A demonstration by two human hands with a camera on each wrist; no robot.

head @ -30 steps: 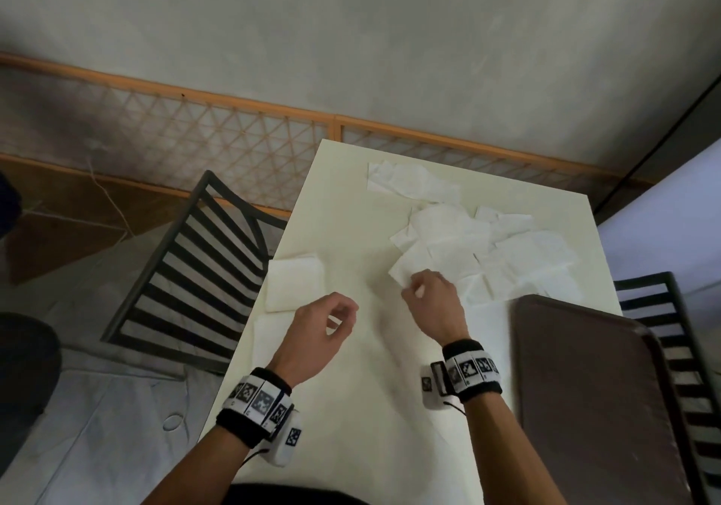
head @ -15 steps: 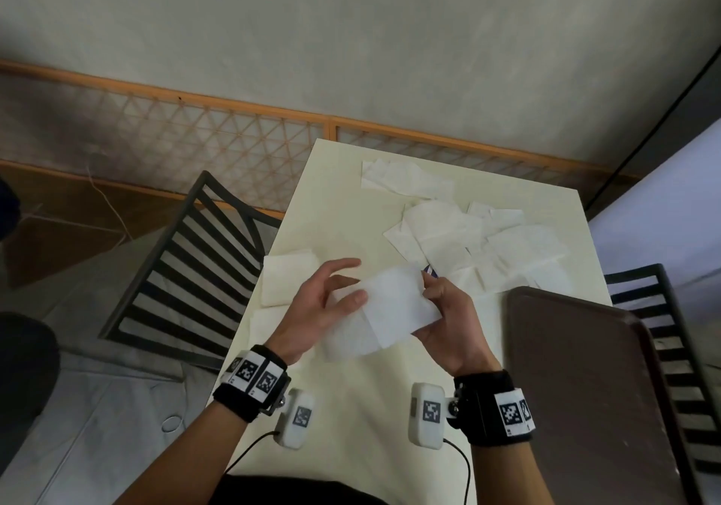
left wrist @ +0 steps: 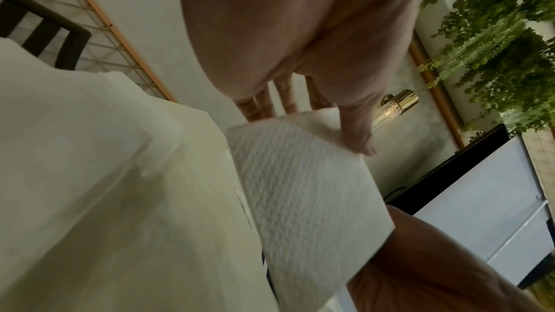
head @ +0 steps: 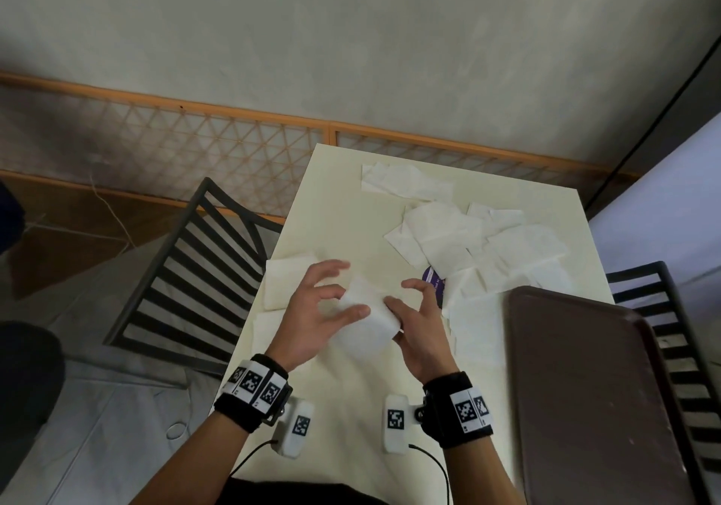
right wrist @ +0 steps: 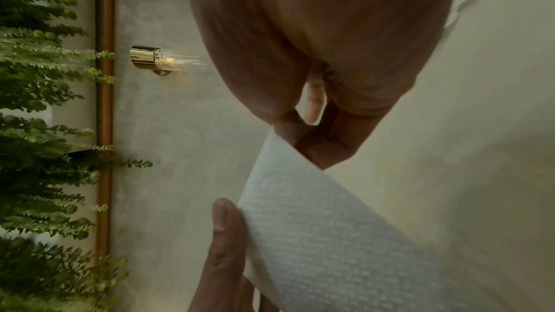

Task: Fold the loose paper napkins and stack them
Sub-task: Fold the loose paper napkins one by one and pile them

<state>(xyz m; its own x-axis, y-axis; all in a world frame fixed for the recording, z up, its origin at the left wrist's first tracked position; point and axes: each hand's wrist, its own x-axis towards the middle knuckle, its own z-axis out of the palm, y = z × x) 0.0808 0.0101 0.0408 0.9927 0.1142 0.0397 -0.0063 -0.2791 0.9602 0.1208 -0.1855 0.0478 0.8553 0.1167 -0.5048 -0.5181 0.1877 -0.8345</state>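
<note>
Both hands hold one white paper napkin [head: 366,323] in the air above the near part of the cream table [head: 343,200]. My left hand [head: 347,294] pinches its left edge, thumb [left wrist: 359,138] on top and fingers behind. On the other side my right hand [head: 402,297] pinches the edge between thumb [right wrist: 330,141] and fingers. The napkin [left wrist: 303,198] curves over between the hands. A stack of folded napkins [head: 286,282] lies at the table's left edge. Several loose napkins [head: 480,247] are spread over the far right.
A brown tray [head: 585,387] covers the table's near right corner. A small purple item [head: 433,278] peeks out from under the loose napkins. Black slatted chairs stand at the left [head: 187,270] and right [head: 671,329]. A wall with a lattice panel runs behind the table.
One second ago my right hand was at the loose pile and the left held nothing. It lifted a napkin, the left hand took the other edge, and now the hands are closer and the napkin bends.
</note>
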